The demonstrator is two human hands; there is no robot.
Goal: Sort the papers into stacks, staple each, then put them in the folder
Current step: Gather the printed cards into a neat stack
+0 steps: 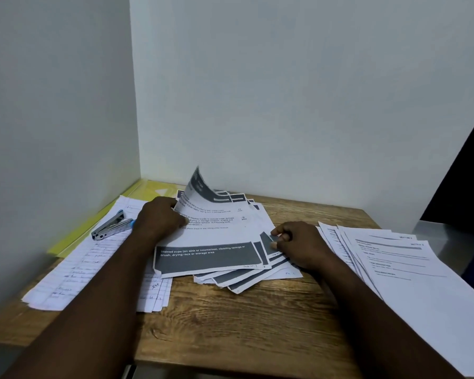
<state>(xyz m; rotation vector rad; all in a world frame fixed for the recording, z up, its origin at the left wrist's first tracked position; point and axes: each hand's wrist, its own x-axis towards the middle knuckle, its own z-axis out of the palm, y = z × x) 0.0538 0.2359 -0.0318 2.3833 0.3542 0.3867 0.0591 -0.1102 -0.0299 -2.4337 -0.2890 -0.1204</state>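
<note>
My left hand (159, 218) grips the curling grey-banded sheet (216, 214), right hand (298, 244) pinches the fanned stack (244, 280) at its right corners — I'd square edges first, then take the stapler (110, 228), left.

Office or study corner, wooden desk (230, 324) against 2 bare white walls (285, 91), printed papers (216, 233) and handwritten sheets (74, 269) spread over it, stapler (111, 225) and yellow folder (145, 191) by its far left corner.

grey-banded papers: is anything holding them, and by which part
The left grip holds the lifted top sheet by its left edge; the right grip pinches the fanned sheets at their right corners.
</note>
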